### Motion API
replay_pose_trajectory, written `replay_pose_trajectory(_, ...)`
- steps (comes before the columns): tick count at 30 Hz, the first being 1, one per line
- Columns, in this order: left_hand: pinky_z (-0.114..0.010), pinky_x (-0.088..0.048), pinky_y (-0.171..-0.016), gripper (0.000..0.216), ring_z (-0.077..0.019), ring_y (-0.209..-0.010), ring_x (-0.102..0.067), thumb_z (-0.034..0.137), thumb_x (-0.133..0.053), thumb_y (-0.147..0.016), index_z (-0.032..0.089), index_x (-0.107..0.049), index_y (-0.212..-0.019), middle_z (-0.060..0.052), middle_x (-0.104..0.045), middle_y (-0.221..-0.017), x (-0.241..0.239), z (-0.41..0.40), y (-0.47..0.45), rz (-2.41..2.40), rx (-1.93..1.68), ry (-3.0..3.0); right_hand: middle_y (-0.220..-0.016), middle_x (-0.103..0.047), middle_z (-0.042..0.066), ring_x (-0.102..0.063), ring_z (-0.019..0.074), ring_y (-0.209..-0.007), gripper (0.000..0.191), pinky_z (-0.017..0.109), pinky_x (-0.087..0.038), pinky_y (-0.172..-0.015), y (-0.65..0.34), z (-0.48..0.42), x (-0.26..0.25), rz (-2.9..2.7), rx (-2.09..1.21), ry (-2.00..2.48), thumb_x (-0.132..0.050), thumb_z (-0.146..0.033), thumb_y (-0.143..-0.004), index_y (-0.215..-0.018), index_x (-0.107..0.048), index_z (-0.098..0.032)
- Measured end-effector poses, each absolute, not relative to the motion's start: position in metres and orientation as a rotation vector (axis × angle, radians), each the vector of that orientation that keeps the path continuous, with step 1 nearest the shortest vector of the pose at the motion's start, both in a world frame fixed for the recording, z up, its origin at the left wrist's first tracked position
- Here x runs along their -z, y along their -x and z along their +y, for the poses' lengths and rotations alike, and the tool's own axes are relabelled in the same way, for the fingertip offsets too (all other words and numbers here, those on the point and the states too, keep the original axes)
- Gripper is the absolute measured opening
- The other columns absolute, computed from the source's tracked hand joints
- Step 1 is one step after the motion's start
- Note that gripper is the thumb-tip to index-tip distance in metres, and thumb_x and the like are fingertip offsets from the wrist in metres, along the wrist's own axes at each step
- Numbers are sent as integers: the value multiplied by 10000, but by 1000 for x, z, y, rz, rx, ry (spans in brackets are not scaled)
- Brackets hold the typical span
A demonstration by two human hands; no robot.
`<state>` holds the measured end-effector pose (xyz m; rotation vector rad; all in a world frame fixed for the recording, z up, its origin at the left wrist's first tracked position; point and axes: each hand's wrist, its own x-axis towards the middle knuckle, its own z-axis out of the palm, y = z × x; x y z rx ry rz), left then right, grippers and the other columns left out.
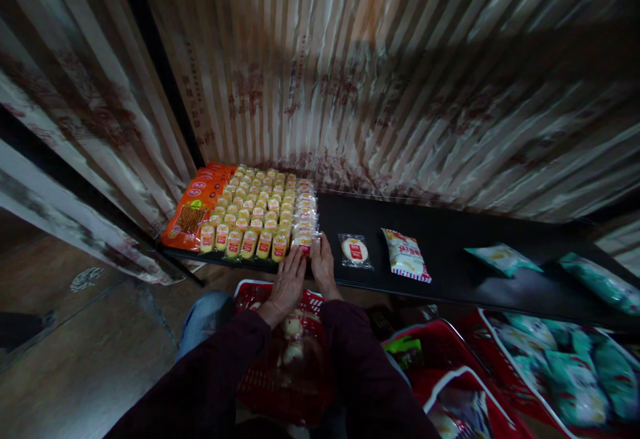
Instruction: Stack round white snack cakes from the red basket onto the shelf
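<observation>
Wrapped cake packet (303,244) sits at the right end of the front row of cakes (260,209) on the black shelf (450,272). Flanking it, the left hand (287,282) and right hand (324,266) lie flat, fingers stretched out, curled round nothing; blur hides whether the tips touch it. Sleeves half hide a red basket (260,292).
</observation>
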<state>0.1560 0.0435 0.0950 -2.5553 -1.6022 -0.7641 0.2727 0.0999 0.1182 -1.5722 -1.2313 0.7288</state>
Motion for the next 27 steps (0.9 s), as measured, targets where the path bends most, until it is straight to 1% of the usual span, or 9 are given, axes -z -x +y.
replay_pose_trajectory(2, -499, -346, -1154, 511, -257, -1464, -269, 67, -364, -904, 96, -448, -1407, -167, -429, -1500, -98, 47, -154, -1568, 734, 2531, -1491, -437, 197, -403, 268, -1384, 807, 436, -279, -1163, -274, 100, -118, -1252, -714, 1583, -302, -670, -884, -1434, -422, -92)
replay_pose_trajectory(6, -476, -278, -1191, 514, -244, -1466, -266, 111, -370, -927, 97, -413, -1439, -147, -403, -1520, -105, 54, -149, -1536, 711, 2498, -1499, -410, 231, -378, 284, -1402, 877, 450, -254, -1175, -275, 103, -115, -1279, -682, 1592, -271, -690, -871, -1439, -396, -35)
replay_pose_trajectory(13, -536, -184, -1204, 604, -277, -1492, -168, 164, -438, -888, 124, -350, -1484, -136, -321, -1563, -117, 64, -147, -1574, 735, 2505, -1534, -372, 196, -318, 256, -1440, 842, 429, -225, -1192, -271, 109, -114, -1283, -679, 1580, -231, -665, -889, -1471, -352, -68)
replay_pose_trajectory(19, -535, -193, -1192, 608, -276, -1493, -167, 137, -423, -881, 126, -351, -1484, -143, -329, -1560, -113, 77, -140, -1507, 706, 2509, -1496, -421, 211, -386, 280, -1396, 830, 446, -270, -1165, -260, 112, -118, -1318, -649, 1656, -202, -639, -892, -1462, -353, -55)
replay_pose_trajectory(23, -520, -206, -1188, 595, -280, -1486, -196, 198, -426, -906, 126, -338, -1490, -129, -320, -1567, -111, 78, -137, -1472, 648, 2477, -1476, -446, 206, -414, 282, -1372, 758, 470, -321, -1126, -256, 111, -117, -1338, -583, 1677, -223, -588, -912, -1460, -343, -78)
replay_pose_trajectory(27, -481, -183, -1202, 557, -258, -1482, -219, 276, -405, -943, 122, -363, -1477, -113, -350, -1557, -114, 76, -133, -1418, 640, 2419, -1494, -415, 214, -407, 290, -1370, 723, 493, -337, -1108, -258, 110, -111, -1377, -470, 1680, -275, -551, -924, -1482, -289, -92)
